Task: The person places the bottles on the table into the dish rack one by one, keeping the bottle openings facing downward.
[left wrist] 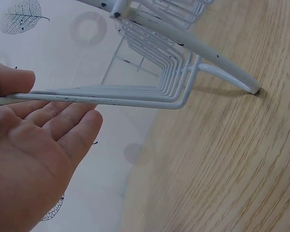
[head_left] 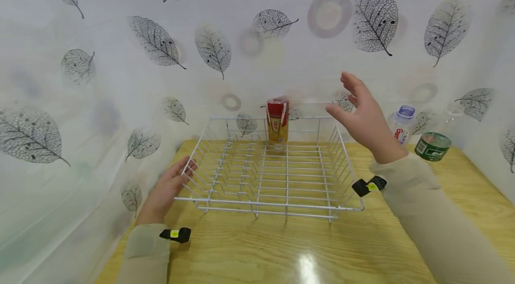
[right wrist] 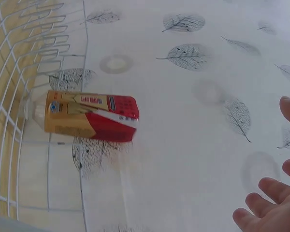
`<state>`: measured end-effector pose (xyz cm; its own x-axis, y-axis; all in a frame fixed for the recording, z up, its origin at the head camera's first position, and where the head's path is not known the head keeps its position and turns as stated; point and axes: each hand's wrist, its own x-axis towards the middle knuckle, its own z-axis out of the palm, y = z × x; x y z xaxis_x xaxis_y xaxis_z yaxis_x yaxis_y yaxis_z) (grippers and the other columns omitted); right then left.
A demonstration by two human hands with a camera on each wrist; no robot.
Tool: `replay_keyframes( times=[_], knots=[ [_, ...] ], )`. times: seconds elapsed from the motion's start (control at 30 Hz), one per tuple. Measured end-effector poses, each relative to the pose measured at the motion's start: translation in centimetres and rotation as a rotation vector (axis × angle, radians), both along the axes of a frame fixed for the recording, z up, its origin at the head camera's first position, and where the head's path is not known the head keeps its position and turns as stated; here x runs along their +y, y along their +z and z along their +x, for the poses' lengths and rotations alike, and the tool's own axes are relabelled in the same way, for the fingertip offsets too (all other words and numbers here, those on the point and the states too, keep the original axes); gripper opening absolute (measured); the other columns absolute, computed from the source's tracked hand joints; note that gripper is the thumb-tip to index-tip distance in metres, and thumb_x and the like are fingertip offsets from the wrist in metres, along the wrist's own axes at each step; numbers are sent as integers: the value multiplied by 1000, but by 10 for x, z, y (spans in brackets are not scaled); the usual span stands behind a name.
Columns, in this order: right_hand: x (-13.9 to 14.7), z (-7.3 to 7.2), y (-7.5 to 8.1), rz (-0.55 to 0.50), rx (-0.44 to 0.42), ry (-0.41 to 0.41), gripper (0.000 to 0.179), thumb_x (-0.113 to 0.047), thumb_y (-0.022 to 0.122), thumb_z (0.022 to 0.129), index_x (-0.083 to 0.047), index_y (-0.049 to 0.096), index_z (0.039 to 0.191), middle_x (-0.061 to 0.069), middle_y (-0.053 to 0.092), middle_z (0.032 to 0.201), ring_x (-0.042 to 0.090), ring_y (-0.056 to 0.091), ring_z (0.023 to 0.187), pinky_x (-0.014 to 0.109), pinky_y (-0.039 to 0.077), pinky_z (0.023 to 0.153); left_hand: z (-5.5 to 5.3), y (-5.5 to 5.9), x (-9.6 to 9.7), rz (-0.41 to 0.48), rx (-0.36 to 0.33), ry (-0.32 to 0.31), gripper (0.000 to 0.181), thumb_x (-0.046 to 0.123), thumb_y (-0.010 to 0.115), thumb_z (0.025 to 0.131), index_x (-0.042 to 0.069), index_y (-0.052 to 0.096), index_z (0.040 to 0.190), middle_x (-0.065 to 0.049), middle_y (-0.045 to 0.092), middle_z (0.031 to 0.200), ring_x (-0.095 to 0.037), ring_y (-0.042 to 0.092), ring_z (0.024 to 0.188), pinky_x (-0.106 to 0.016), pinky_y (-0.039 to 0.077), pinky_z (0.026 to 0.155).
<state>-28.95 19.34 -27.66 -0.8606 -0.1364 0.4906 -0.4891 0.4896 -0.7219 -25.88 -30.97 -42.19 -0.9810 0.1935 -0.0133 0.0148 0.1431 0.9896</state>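
Observation:
A white wire dish rack [head_left: 286,181] stands on the wooden table. My left hand [head_left: 166,190] is at its left side; in the left wrist view the thumb [left wrist: 14,81] lies over a side wire and the fingers [left wrist: 72,128] lie under it. A red and yellow bottle [head_left: 277,120] stands neck down at the rack's back, against the rear wires. My right hand [head_left: 368,118] is raised above the rack's right rear corner, fingers spread and apart from the bottle. Nothing is in it.
Right of the rack stand a white bottle with a purple neck [head_left: 402,123], a green-labelled container [head_left: 432,146] and a clear bottle [head_left: 453,118]. A leaf-print curtain [head_left: 249,2] hangs behind and at both sides of the table [head_left: 241,248].

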Motion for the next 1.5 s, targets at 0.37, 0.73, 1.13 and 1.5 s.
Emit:
replay_keyframes(
  times=[0.37,0.73,1.13,1.5],
  knots=[
    [62,46,-23,-112,121,-248,81,-11,67,96,-21,21,162,0,23,164,13,21,150,23,17,120,2,1,1,6,18,-7,64,-1,34,104,3,9,162,-21,20,164,-33,24,150,-39,21,121],
    [114,58,-83,-168,-34,-404,84,-21,64,98,-25,12,164,-1,15,167,15,15,152,20,14,119,3,3,3,35,23,-8,62,-1,34,104,2,11,162,-22,20,164,-33,24,150,-33,25,119],
    [130,33,-147,-142,-236,-337,94,-36,63,100,-16,-2,164,18,4,168,37,6,153,56,10,121,1,2,3,45,35,-15,65,-5,33,103,-1,7,161,-25,17,164,-36,20,150,-38,23,120],
    [139,12,-180,-221,-448,-257,98,-48,59,100,-11,-7,163,30,7,164,49,10,149,67,15,116,1,3,2,11,13,-3,62,-1,32,105,0,7,162,-24,19,164,-36,23,150,-39,20,121]
  ],
)
